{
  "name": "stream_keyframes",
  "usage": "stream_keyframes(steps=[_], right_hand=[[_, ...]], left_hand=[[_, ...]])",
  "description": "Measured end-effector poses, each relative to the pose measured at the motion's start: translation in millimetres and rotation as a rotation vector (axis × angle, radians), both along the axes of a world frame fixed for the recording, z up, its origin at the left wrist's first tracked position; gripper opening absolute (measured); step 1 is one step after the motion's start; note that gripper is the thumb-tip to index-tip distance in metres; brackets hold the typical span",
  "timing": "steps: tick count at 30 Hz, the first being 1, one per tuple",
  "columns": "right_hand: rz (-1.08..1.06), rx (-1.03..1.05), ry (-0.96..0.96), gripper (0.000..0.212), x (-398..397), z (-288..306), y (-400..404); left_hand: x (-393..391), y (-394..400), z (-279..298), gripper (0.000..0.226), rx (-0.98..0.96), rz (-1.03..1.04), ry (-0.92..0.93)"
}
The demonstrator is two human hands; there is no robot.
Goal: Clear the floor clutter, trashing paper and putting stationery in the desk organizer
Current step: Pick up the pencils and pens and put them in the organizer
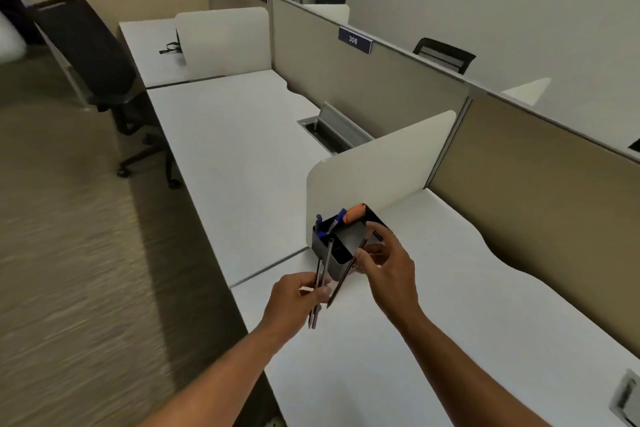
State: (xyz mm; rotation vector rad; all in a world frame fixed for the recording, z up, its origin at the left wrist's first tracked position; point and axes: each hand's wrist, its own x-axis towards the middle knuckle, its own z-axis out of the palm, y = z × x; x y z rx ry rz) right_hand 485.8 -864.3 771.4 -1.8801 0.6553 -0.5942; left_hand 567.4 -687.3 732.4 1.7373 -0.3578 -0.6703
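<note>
Dark plastic, the desk organizer (pixel 341 248) stands on the white desk (pixel 450 288) against a cream divider (pixel 377 180), blue pens (pixel 334 222) and an orange marker (pixel 356 210) already upright inside. The left hand (pixel 298 298) pinches a few pencils (pixel 320 288) together, seemingly as stock. The right hand (pixel 388 263) pinches one pencil (pixel 348 269) just beside the organizer, probably so they go in singly.

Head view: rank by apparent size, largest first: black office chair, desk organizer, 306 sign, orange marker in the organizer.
1. black office chair, though it stands farther off
2. desk organizer
3. 306 sign
4. orange marker, only its top shows

The organizer is much nearer the camera than the sign, so their order reflects apparent size only.
</note>
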Motion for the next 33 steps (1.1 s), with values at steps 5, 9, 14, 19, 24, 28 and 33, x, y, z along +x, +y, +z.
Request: stream_keyframes(steps=[5, 9, 14, 19, 24, 28, 33], right_hand=[[-0.088, -0.071, -0.058, 0.048, 23.5, -10.3, -25.5], [0.087, -0.276, -0.018, 0.039, 55.4, -18.2, -39.6], [0.130, -0.390, 0.090, 0.035, 96.0, -40.1, -54.2], [0.181, -0.484, 0.166, 0.038, 122.0, -54.6, -66.2], [0.232, -0.544, 0.234, 0.035, 135.0, -68.5, -66.0], [0.377, -0.637, 0.373, 0.028, 136.4, -82.2, -61.1], [0.464, -0.713, 0.445, 0.038, 126.0, -98.7, -55.0]], left_hand=[[7.9, -1.6, -26.5, 0.012, 0.036, 0.146, 0.041], [2.3, 3.0, -38.2, 0.017, 0.043, 0.189, 0.078], [-1.7, 10.6, -44.0, 0.017, 0.042, 0.236, 0.087], [1.7, 13.3, -49.1, 0.011, 0.036, 0.286, 0.105], [3.6, 12.3, -53.2, 0.010, 0.025, 0.279, 0.112], [4.6, 11.4, -55.7, 0.011, 0.012, 0.259, 0.125], [10.3, 11.9, -59.8, 0.009, -0.003, 0.267, 0.136]])
